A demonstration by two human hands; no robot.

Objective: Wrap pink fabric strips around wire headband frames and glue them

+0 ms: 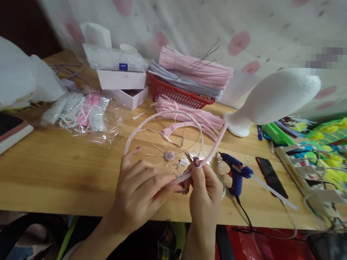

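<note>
Both hands hold a round hoop (139, 125) wrapped in pale ribbon, tilted above the table. Thin wires spread inside it from a small pinkish-grey round centre (169, 156). My left hand (142, 186) grips the near side of the hoop, thumb and fingers closed on it. Beside it my right hand (204, 185) pinches the rim together with a pink ribbon strip (215, 147), whose loose end sticks up to the right. Part of the rim is hidden behind my fingers. A blue glue gun (235, 171) stands on the table right of my right hand, a white glue stick in its back.
Behind the hoop lie pink strips (188, 113) and a red basket (177, 95) with strip bundles on top. A white foam head (275, 98) stands back right. A phone (270, 175) and power strip (300, 177) lie right. Bagged beads (82, 112) and boxes (121, 79) are left.
</note>
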